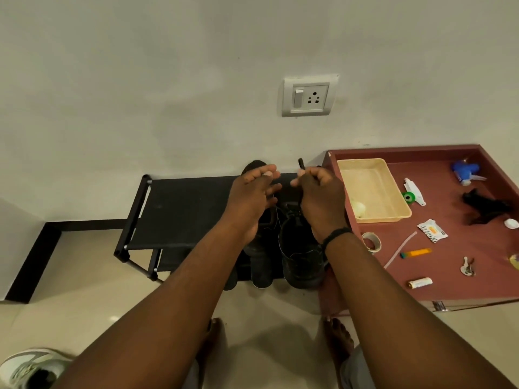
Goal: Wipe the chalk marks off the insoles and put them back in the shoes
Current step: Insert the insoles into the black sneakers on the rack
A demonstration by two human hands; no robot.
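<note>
- Fingers (304, 175) of the right hand (320, 200) are curling round a black shoelace (301, 164), pinching it so its tip is sticking up above the knuckles.
- Fingers of the left hand (252, 197) are spreading loosely over the shoes and gripping nothing.
- Nearest the camera, bare feet (338, 338) are standing on the pale tiled floor (92, 276), and a white and grey sneaker (31, 369) is lying at the lower left corner.
- Both forearms are reaching forward from the bottom edge, the right one wearing a dark wristband (335, 234).
- Beyond the feet, a pair of black shoes (302, 256) is sitting side by side on the right end of a black shoe rack (179, 209), heels toward the person and toes toward the wall; the insoles cannot be made out.
- Just beside the rack on the right, a maroon table (460, 265) is carrying a cream plastic tray (373, 189), a roll of tape (371, 242), a battery (420, 283), a bunch of keys (467, 266), an orange pen (415, 252), a small white packet (432, 230), a tube with a green cap (412, 193), a black cloth (486, 206) and a blue spray head (466, 171).
- Farthest back, a white switch and socket plate (309, 96) is sitting on the grey wall (140, 80) above the shoes.
</note>
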